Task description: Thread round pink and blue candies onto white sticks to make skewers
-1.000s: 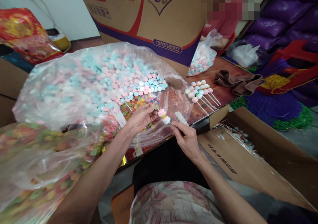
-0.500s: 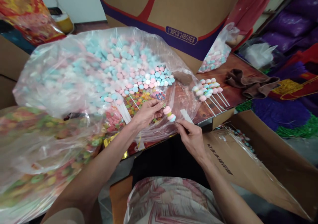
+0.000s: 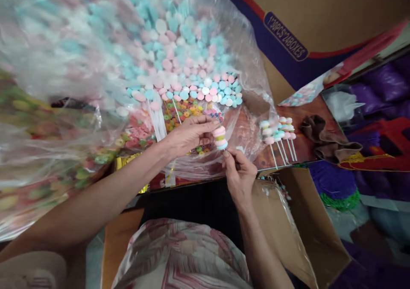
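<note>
A candy skewer (image 3: 220, 138) stands nearly upright in front of me, with pink, yellow-green, pink and blue pieces stacked on a thin stick. My right hand (image 3: 239, 167) is closed in a pinch around the lower end of that stick. At its top, my left hand (image 3: 194, 133) has thumb and fingers pressed together; whatever small piece they pinch is mostly hidden. Behind the hands, pink, blue and white marshmallows (image 3: 221, 90) spill from a large clear bag (image 3: 253, 45). Colourful gummy rings (image 3: 184, 109) lie just beyond my left hand.
Several finished-looking skewers (image 3: 278, 131) lie to the right, near a brown cloth (image 3: 326, 139). White sticks (image 3: 156, 118) rest left of the gummy rings. An open carton (image 3: 307, 220) stands below the table edge. Another person's hand (image 3: 331, 77) is at a bag of marshmallows (image 3: 304, 93).
The view has turned and shifted, so the surroundings sit differently. My left fingers have come onto the skewer's top, and the skewer stands more upright in my right hand.
</note>
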`<state>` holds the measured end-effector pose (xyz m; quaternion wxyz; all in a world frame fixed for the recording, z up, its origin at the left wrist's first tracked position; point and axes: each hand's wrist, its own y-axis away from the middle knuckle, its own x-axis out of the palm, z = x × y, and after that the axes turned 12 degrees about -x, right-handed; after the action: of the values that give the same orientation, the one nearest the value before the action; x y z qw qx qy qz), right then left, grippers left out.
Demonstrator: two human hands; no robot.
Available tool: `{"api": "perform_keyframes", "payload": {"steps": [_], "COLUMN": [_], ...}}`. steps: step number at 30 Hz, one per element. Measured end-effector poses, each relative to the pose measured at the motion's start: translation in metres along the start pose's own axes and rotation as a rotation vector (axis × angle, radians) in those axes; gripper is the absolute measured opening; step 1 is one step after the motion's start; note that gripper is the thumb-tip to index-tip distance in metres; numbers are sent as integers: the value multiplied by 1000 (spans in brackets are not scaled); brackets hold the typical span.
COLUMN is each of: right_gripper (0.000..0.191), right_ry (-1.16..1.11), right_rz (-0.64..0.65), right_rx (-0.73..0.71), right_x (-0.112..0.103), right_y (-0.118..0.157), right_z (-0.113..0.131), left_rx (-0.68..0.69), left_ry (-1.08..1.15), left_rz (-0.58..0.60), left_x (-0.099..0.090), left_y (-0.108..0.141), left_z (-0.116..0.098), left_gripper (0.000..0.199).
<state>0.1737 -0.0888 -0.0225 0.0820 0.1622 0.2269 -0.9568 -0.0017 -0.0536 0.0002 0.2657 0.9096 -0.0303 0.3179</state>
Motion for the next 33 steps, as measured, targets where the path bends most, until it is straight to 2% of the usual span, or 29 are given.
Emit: {"api": "perform_keyframes", "payload": {"steps": [3, 8, 10, 16, 19, 23, 25, 28, 31, 33], "right_gripper": [19, 22, 23, 23, 23, 19, 20, 25, 26, 24], "right_ry": [25, 70, 103, 125, 70, -43, -98, -146, -116, -72], "right_rz": [10, 19, -1, -29, -102, -174, -197, -171, -91, -66], "right_rx": [5, 12, -5, -58, -48, -35, 16, 102, 85, 38], "right_x": [13, 32, 37, 49, 54, 53, 50, 45, 34, 22], "right_y": [-5, -8, -7, -5, -4, -2, -1, -3, -11, -18], "right_z": [0, 1, 0, 2, 6, 8, 7, 4, 3, 1], "left_rx": [42, 185, 184, 97, 104, 129, 135, 126, 115, 151], "left_ry": [133, 172, 213, 252, 256, 303, 334, 323, 196, 32], "left_rz": [-75, -158, -151, -15, -6, 22, 26, 18, 12, -16], "left_x": [2, 3, 5, 19, 23, 26, 28, 29, 26, 22], "left_y": [0, 3, 7, 15, 15, 12, 11, 9, 10, 12], "left_z": [2, 3, 3, 6, 11, 19, 22, 23, 19, 13], "left_gripper": [16, 16, 16, 16, 18, 21, 21, 20, 24, 30]}}
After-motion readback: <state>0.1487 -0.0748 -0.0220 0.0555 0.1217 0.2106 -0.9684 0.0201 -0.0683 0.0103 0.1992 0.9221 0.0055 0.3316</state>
